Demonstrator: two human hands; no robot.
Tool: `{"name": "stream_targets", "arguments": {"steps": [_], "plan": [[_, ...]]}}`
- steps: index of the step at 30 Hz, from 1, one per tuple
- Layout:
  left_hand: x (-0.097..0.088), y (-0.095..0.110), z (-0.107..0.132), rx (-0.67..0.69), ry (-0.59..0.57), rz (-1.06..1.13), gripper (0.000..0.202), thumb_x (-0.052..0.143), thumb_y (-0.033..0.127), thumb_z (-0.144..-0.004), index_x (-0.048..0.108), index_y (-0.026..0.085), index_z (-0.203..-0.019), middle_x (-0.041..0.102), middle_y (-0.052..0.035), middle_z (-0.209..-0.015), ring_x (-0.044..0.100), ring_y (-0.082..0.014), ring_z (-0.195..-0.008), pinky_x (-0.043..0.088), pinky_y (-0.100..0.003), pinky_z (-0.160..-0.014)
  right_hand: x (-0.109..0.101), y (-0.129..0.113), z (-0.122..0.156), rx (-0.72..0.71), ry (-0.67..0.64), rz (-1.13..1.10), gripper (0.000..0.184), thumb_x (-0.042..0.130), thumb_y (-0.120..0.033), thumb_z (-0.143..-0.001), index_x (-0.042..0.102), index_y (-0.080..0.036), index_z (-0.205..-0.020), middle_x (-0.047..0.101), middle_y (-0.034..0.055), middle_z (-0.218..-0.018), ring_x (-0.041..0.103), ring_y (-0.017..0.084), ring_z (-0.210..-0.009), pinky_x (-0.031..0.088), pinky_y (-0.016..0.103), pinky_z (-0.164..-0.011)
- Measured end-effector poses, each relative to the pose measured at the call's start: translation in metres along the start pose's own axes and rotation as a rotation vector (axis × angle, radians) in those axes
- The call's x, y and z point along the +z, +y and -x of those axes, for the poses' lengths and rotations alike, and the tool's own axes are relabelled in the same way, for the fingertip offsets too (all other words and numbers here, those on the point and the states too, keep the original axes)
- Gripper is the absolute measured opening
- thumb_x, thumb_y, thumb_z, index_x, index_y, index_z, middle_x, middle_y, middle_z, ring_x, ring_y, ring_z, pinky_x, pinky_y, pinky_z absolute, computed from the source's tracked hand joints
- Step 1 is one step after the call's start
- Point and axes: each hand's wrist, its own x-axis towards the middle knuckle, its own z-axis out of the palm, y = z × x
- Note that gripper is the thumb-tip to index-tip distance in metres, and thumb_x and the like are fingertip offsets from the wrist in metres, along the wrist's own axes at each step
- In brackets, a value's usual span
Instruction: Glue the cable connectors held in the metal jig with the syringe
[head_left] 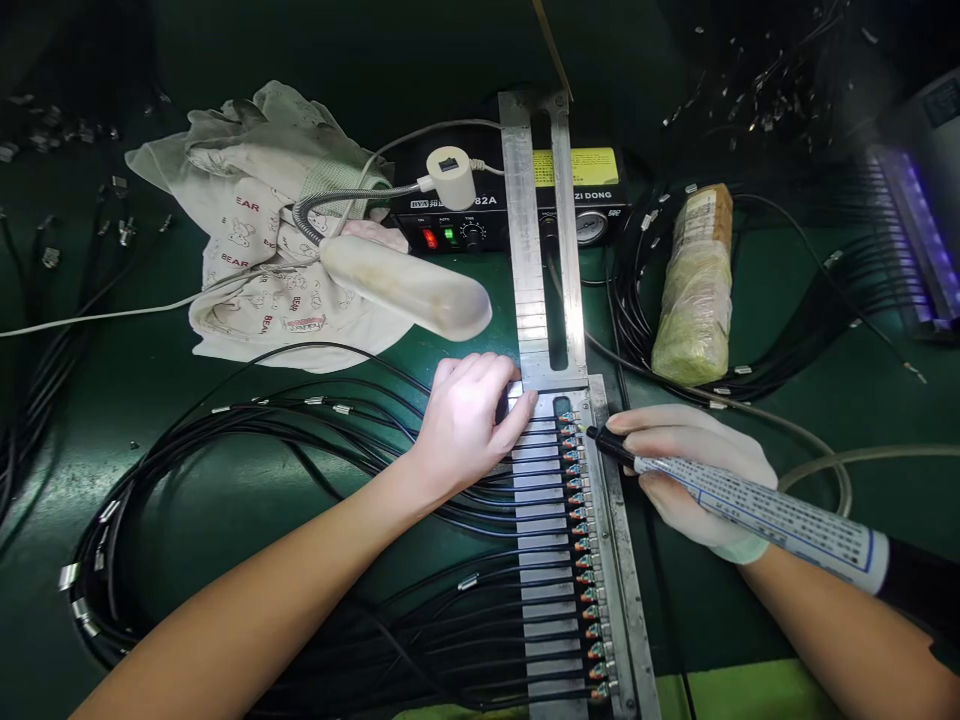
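Note:
My bare left hand [469, 415] is curled over the left edge of a long metal fixture [547, 600], thumb on its top face. What lies under the fingers is mostly hidden. In my gloved right hand [694, 470] is a glue syringe [765, 510] with a printed white label and a black front end. Its thin tip points left, close beside the uppermost connectors [570, 430] in the fixture; I cannot tell whether it touches. Several black cables [487, 515] lie side by side across the fixture, their small connector ends in a row along its right side.
A lamp [405, 285] on a flexible neck shines over the fixture. Behind stands a black dispenser controller [480, 220] with lit switches. A printed cloth [262, 270] lies left, a wrapped block [694, 290] right. Coiled cables [150, 470] fill the left; a purple-lit device [915, 240] sits far right.

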Motion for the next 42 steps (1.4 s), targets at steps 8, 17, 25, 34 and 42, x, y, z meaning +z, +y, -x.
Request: {"name": "stream_targets", "arguments": {"steps": [8, 17, 25, 34, 42], "plan": [[-0.0001, -0.0001, -0.0003, -0.002, -0.002, -0.001, 0.018, 0.053, 0.034, -0.097, 0.053, 0.019, -0.087, 0.059, -0.0011, -0.081, 0.052, -0.0174, -0.076, 0.035, -0.034, -0.076, 0.0015, 0.0006, 0.0015, 0.0, 0.022, -0.017, 0.025, 0.073, -0.009, -0.079, 0.073, -0.014, -0.103, 0.075, 0.0139, -0.106, 0.074, 0.024, -0.093, 0.064, 0.035, -0.08], [-0.0005, 0.0007, -0.0003, 0.001, -0.007, 0.005, 0.018, 0.052, 0.034, -0.097, 0.052, 0.019, -0.087, 0.059, -0.0015, -0.081, 0.052, -0.0177, -0.076, 0.035, -0.035, -0.076, -0.0001, 0.0016, 0.0022, -0.008, 0.003, -0.032, 0.026, 0.073, -0.008, -0.079, 0.073, -0.013, -0.104, 0.074, 0.015, -0.106, 0.074, 0.024, -0.094, 0.064, 0.036, -0.081], [-0.0008, 0.0, 0.0, -0.002, 0.001, 0.005, 0.018, 0.052, 0.034, -0.097, 0.054, 0.019, -0.089, 0.059, -0.002, -0.082, 0.053, -0.0182, -0.077, 0.035, -0.035, -0.076, 0.0005, 0.0047, 0.0032, -0.003, 0.013, -0.023, 0.029, 0.074, -0.01, -0.078, 0.073, -0.015, -0.106, 0.075, 0.0137, -0.108, 0.074, 0.025, -0.095, 0.064, 0.038, -0.082], [-0.0004, 0.0003, 0.0004, -0.008, -0.018, 0.007, 0.017, 0.05, 0.034, -0.098, 0.053, 0.02, -0.089, 0.06, -0.0027, -0.082, 0.053, -0.0191, -0.077, 0.035, -0.035, -0.077, 0.0029, 0.0065, 0.0016, -0.002, 0.04, -0.002, 0.029, 0.074, -0.013, -0.079, 0.072, -0.019, -0.108, 0.075, 0.0108, -0.108, 0.074, 0.024, -0.094, 0.064, 0.038, -0.082], [-0.0004, 0.0006, -0.0004, -0.01, -0.019, 0.01, 0.018, 0.05, 0.034, -0.098, 0.053, 0.02, -0.088, 0.06, -0.0025, -0.082, 0.053, -0.0186, -0.077, 0.035, -0.035, -0.077, 0.0028, 0.0063, 0.0022, 0.013, 0.037, 0.012, 0.029, 0.074, -0.013, -0.08, 0.072, -0.02, -0.108, 0.075, 0.0098, -0.11, 0.074, 0.025, -0.095, 0.065, 0.038, -0.084]]}}
